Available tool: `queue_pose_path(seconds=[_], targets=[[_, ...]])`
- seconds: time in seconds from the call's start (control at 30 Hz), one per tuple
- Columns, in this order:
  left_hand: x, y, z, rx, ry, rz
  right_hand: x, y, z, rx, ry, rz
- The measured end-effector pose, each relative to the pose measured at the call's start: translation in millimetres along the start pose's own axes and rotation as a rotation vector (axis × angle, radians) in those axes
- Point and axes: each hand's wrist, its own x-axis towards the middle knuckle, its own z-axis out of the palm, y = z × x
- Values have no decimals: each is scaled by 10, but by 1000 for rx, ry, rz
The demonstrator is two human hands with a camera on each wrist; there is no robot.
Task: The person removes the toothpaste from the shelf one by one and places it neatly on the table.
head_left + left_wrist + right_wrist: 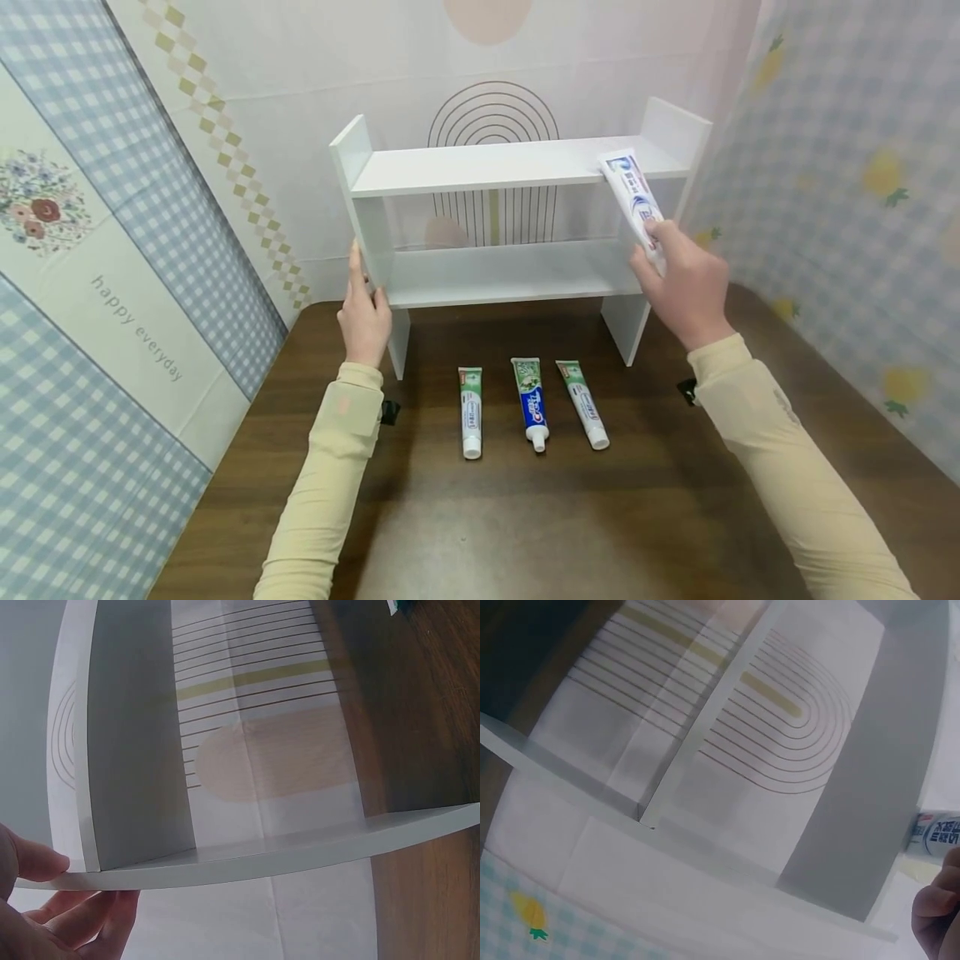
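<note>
My right hand (pixel 690 287) pinches the lower end of a white and blue toothpaste tube (pixel 632 190). The tube's far end is at the front edge of the upper board of a white two-tier shelf (pixel 480 167), near its right side. In the right wrist view, only part of the tube (pixel 937 834) shows beside the fingers. My left hand (pixel 363 325) grips the shelf's left side panel, thumb on one face and fingers on the other, as the left wrist view shows.
On the brown wooden table (pixel 480 517), before the shelf, lie a green and white toothpaste tube (pixel 470 408), a green and blue one (pixel 531 402) and another green and white one (pixel 583 402). Patterned cloth (pixel 847 167) hangs behind and at both sides.
</note>
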Motion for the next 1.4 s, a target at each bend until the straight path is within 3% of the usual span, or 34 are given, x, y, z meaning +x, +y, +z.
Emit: queue_pose_path(seconds=[0.47, 0.77, 0.9, 1.4], targets=[[-18, 4, -12, 2, -10, -19, -175, -5, -156, -33, -23, -19], [-36, 5, 2, 3, -23, -2, -314, -46, -290, 4, -17, 54], [-37, 8, -4, 6, -14, 0, -370, -58, -341, 4, -32, 37], [-43, 14, -39, 12, 0, -4, -540, -20, -413, -1, -183, -41]])
